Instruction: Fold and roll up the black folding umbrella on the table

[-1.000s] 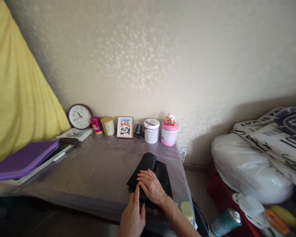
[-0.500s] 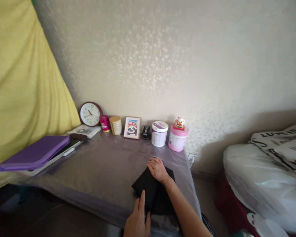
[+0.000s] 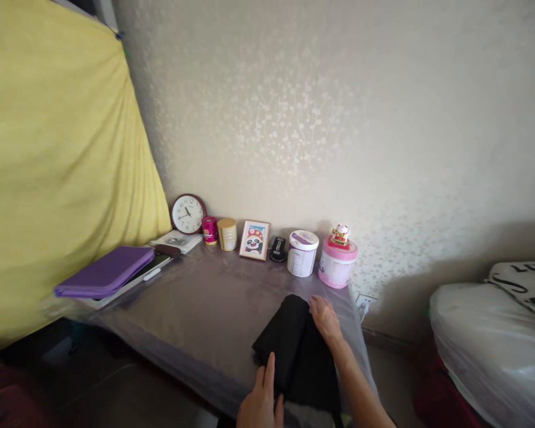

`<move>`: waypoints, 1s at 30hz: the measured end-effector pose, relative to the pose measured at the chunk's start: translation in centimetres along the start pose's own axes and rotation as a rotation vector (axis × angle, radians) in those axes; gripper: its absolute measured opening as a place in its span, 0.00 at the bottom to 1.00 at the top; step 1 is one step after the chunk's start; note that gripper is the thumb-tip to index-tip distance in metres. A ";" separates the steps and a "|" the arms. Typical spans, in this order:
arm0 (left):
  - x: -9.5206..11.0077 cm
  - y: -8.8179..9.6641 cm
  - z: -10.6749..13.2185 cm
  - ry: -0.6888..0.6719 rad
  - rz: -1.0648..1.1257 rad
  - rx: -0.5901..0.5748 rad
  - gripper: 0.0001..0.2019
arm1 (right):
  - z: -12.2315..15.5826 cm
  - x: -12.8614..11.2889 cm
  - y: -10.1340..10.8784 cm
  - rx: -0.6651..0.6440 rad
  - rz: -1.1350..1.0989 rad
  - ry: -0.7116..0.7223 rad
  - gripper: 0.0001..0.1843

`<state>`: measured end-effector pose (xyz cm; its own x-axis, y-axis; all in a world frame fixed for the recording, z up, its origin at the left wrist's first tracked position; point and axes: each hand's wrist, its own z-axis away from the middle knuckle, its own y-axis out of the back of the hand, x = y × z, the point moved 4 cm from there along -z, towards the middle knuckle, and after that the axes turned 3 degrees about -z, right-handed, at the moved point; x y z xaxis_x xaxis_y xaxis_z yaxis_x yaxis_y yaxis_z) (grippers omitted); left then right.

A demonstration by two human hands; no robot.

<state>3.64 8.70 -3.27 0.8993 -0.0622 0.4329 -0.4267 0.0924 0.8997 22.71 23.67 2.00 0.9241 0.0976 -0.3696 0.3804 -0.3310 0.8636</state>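
Note:
A black cloth (image 3: 282, 333) lies folded near the front right of the table, its left part doubled over in a flap. My left hand (image 3: 261, 397) is at the near left edge of the cloth. Its index finger is stretched flat along the fabric and the thumb stands apart. At the far right edge of the cloth is my right hand (image 3: 325, 321), its fingers bent together against the corner. The fingertips are partly hidden, and what lies between them is hard to make out.
Along the wall stand a clock (image 3: 188, 214), a pink tin (image 3: 210, 230), a yellow-lidded jar (image 3: 227, 235), a panda picture frame (image 3: 254, 240), a black device (image 3: 278, 249), a white tub (image 3: 302, 254) and a pink tub (image 3: 337, 264) with a cat figurine. A purple folder (image 3: 107, 272) lies left.
My right hand has moved off the top of the folded cloth to its far right edge, fingers now bent. The left hand stays on the near left edge. The view has shifted left.

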 end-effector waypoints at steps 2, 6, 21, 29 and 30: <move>0.0 0.1 0.1 -0.017 0.006 -0.004 0.31 | 1.8 2.6 1.1 0.116 -0.036 -0.102 0.17; 0.0 0.4 0.3 -0.063 0.015 -0.006 0.31 | 6.0 6.2 1.8 0.124 -0.133 -0.249 0.19; 0.1 1.1 1.1 -0.099 0.025 0.124 0.28 | 11.9 3.6 2.5 -0.015 -0.589 -0.447 0.23; 0.0 0.7 1.1 -0.138 -0.003 0.161 0.26 | 12.1 3.6 2.9 0.025 -0.290 -0.426 0.20; 0.0 0.8 1.1 -0.139 -0.002 0.166 0.26 | 12.0 3.3 2.7 -0.003 -0.321 -0.425 0.20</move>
<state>3.19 7.63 -2.53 0.8831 -0.1998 0.4245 -0.4452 -0.0717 0.8926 26.35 11.85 -1.02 0.6648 -0.1954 -0.7210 0.6418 -0.3444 0.6852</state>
